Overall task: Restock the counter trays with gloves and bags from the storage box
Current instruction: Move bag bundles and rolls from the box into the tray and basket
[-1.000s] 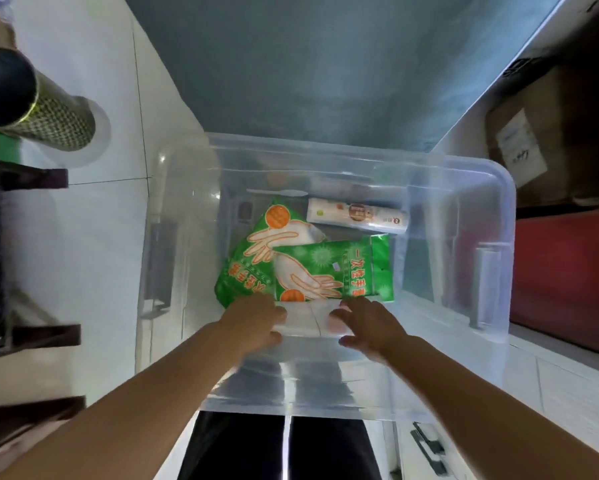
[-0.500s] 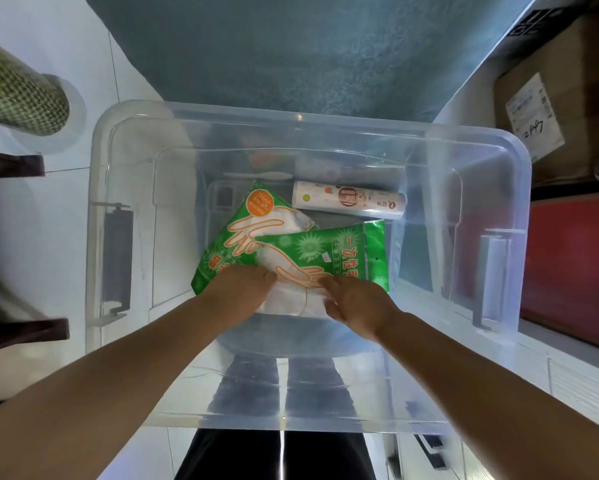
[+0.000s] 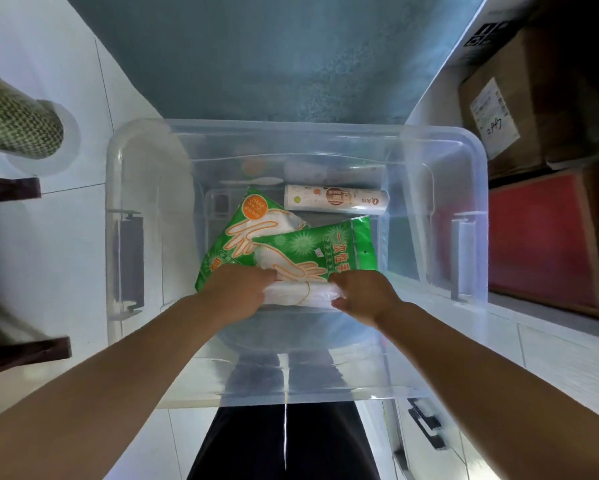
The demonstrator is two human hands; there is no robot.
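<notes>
A clear plastic storage box (image 3: pixel 440 157) stands on the floor below me. Inside lie two green packs of disposable gloves: one (image 3: pixel 253 230) tilted at the left and another (image 3: pixel 325 247) lying across it. Behind them rests a white roll of bags (image 3: pixel 336 199). At the near end of the box is a white bundle of plastic bags (image 3: pixel 301 295). My left hand (image 3: pixel 237 292) grips its left end and my right hand (image 3: pixel 364 294) grips its right end, both reaching down into the box.
A green-patterned cylinder (image 3: pixel 17 126) lies at the left above dark wooden shelf edges (image 3: pixel 17 188). Cardboard boxes (image 3: pixel 505 119) and a red panel (image 3: pixel 540 237) stand at the right. A white cabinet with black handles (image 3: pixel 426 424) is at the lower right.
The camera has shifted slightly over the box. Both hands have closed in on the white bundle, whose ends now sit inside my fingers, lifted a little off the box floor.
</notes>
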